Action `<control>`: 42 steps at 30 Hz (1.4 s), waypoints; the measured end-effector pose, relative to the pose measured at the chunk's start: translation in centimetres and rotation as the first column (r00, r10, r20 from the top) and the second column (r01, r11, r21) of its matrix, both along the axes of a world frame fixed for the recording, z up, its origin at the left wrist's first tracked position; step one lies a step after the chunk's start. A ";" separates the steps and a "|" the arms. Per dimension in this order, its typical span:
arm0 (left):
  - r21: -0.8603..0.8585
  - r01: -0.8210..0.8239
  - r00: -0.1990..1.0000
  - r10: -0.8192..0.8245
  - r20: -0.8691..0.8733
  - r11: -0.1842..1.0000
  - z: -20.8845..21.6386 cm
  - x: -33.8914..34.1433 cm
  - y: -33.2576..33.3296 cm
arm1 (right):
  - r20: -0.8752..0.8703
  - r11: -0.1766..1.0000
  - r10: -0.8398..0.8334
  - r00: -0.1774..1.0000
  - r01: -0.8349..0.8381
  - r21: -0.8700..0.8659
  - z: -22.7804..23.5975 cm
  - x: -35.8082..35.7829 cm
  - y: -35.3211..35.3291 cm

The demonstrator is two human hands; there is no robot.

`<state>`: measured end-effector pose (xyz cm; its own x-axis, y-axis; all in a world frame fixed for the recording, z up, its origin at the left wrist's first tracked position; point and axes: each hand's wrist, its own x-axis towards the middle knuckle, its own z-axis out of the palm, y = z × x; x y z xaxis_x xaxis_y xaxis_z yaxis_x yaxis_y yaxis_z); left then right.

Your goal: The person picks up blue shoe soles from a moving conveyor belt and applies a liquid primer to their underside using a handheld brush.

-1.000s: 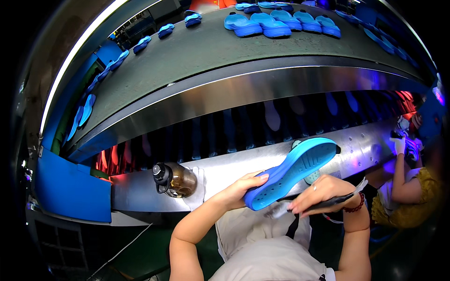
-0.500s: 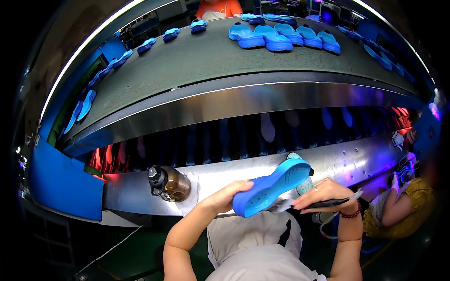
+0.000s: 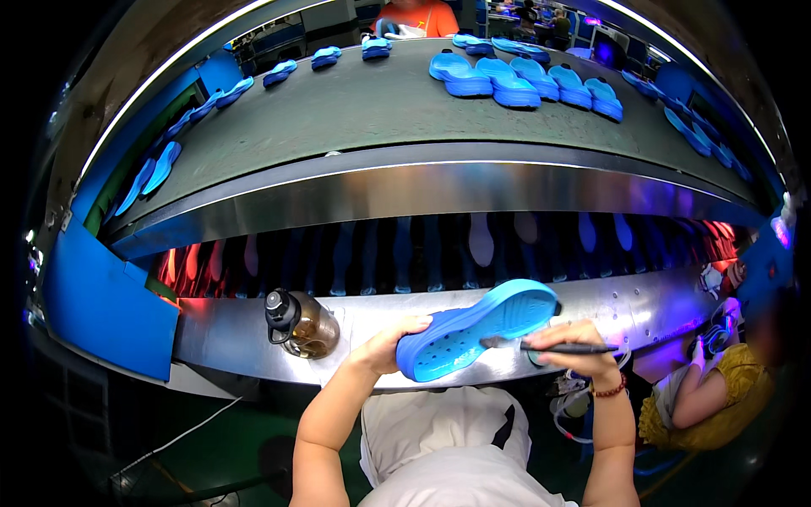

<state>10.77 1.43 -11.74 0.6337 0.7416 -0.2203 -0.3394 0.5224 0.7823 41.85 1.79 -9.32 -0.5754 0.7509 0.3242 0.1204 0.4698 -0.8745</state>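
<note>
Bristly brush, now over curved, hole-dotted blue sole

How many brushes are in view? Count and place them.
1: the black-handled brush in the right hand, its tip at the blue sole in the left hand. Others may be hidden.

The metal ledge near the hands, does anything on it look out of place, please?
Perhaps the amber bottle, standing left of the blue sole and brush: it looks like a drinking bottle among work things. No obvious spill shows.
</note>
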 end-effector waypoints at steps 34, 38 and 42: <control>-0.173 -0.396 0.753 0.427 0.501 0.902 -4.7 5.6 1.0 | -0.047 0.966 0.246 0.968 -0.241 0.094 -0.1 -6.8 -3.0; -0.221 -0.499 0.728 0.544 0.417 0.838 -4.2 5.0 1.1 | -0.074 0.989 -0.066 0.995 0.055 -0.137 -2.4 -6.7 -0.7; -0.201 -0.514 0.730 0.548 0.408 0.834 -4.7 5.2 1.7 | -0.063 0.971 0.239 0.969 -0.236 0.046 -2.8 -6.5 -2.6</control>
<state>15.98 3.15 -16.48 0.1809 0.9796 -0.0872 -0.8685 0.2007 0.4532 35.37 -0.79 -12.14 -0.7115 0.5817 0.3942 -0.0579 0.5105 -0.8579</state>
